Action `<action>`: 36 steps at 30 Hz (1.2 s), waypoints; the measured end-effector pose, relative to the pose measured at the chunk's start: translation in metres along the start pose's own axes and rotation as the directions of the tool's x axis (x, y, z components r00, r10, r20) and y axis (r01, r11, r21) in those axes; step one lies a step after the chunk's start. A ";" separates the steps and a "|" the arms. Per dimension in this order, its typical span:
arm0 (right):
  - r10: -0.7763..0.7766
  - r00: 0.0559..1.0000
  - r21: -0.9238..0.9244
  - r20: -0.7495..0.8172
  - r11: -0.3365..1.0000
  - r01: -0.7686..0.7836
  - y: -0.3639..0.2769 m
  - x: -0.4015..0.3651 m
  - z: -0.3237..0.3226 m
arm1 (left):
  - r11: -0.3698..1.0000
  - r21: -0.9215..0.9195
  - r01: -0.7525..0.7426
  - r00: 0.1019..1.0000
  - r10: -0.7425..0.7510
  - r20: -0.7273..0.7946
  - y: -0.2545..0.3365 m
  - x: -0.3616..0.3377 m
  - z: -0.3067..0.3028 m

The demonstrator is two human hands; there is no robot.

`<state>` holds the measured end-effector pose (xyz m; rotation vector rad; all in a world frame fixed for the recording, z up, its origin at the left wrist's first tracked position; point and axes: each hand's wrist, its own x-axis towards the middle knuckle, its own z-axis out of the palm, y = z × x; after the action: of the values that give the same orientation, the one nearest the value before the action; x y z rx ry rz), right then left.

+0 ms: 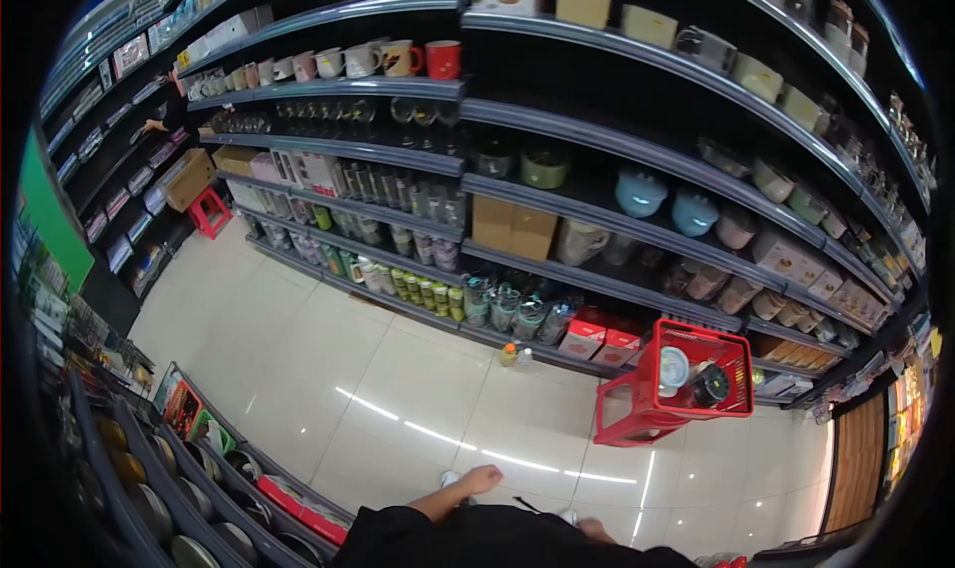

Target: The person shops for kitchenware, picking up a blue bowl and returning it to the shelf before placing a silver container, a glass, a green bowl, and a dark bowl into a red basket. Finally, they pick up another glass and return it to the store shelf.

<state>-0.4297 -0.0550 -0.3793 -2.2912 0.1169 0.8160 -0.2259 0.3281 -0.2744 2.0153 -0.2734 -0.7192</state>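
Now, far left: brown box [189,179] on a small red stool [209,213], with another person's hand [154,125] at the shelving beyond.
Lower left: round pans and lids stand in a rack [204,496] beside you.
Left hand: your left hand [482,479] hangs over the tiled floor [343,424], nothing visible in its grip; you can't judge how wide it is.
Middle shelves: mugs [401,59] sit above glassware and jars; an orange-capped bottle [508,354] stands on the floor.
Right hand: your right hand [594,530] is low by your body, grip partly hidden; you can't tell its width or contents.
Right side: red basket [701,412] rests tilted to your view on a red stand [601,414], holding a pale lidded container [673,366] and a dark round item [710,384].
Stage: you seem to be between contacts; touching the basket would call for reaching forward and right.
Unclear: dark lens edges crop the outer shelves; small goods blur.
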 end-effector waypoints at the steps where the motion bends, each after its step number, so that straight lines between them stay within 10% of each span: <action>1: 0.078 0.996 -0.025 -0.043 0.997 -0.080 -0.064 0.025 -0.015 | 0.995 -0.019 0.093 0.990 -0.095 -0.102 -0.024 -0.014 -0.028; 3: -0.026 0.981 -0.067 -0.195 0.998 0.013 -0.191 0.065 -0.049 | 0.982 0.035 0.184 0.908 -0.156 -0.389 -0.111 -0.039 -0.074; 6: 0.034 0.998 0.546 -0.060 0.837 0.004 -0.292 0.130 -0.079 | 0.771 -0.354 0.529 0.498 -0.620 -0.607 -0.218 -0.095 -0.141; 9: -0.050 0.996 0.591 -0.068 0.802 0.080 -0.363 0.150 -0.106 | 0.477 -0.859 0.186 0.321 -0.856 -0.405 -0.188 -0.169 -0.193; 11: -0.167 0.981 0.388 -0.097 0.902 0.192 -0.381 0.171 -0.109 | 0.486 -0.860 0.158 0.267 -0.859 -0.437 -0.188 -0.197 -0.199; 19: -0.231 0.971 0.128 0.056 0.966 0.223 -0.414 0.228 -0.107 | 0.151 -0.975 0.162 0.337 -0.937 -0.089 -0.186 -0.189 -0.096; 26: -0.283 0.907 0.168 -0.312 0.923 0.346 -0.460 0.346 -0.235 | 0.217 -0.976 0.017 0.442 -0.877 -0.188 -0.123 -0.060 -0.147; 30: -0.336 0.711 0.189 -0.617 0.815 0.548 -0.536 0.385 -0.369 | 0.732 -0.668 -0.135 0.419 -0.568 -0.708 -0.092 0.016 -0.344; 32: -0.339 0.625 0.125 -0.703 0.807 0.577 -0.574 0.387 -0.431 | 0.960 -0.247 -0.134 0.285 -0.201 -0.937 0.063 0.044 -0.461; 35: -0.388 0.442 0.002 -0.808 0.750 0.662 -0.602 0.403 -0.494 | 0.853 0.127 -0.507 0.134 0.223 -0.966 0.260 0.042 -0.553; 36: -0.381 0.450 -0.001 -0.807 0.765 0.644 -0.606 0.409 -0.505 | 0.788 0.356 -0.502 -0.052 0.384 -0.922 0.317 0.034 -0.557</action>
<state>0.3418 0.1371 0.0186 -2.0124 -0.0884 -0.5440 0.1596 0.5416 0.1922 1.6693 -0.0522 1.1469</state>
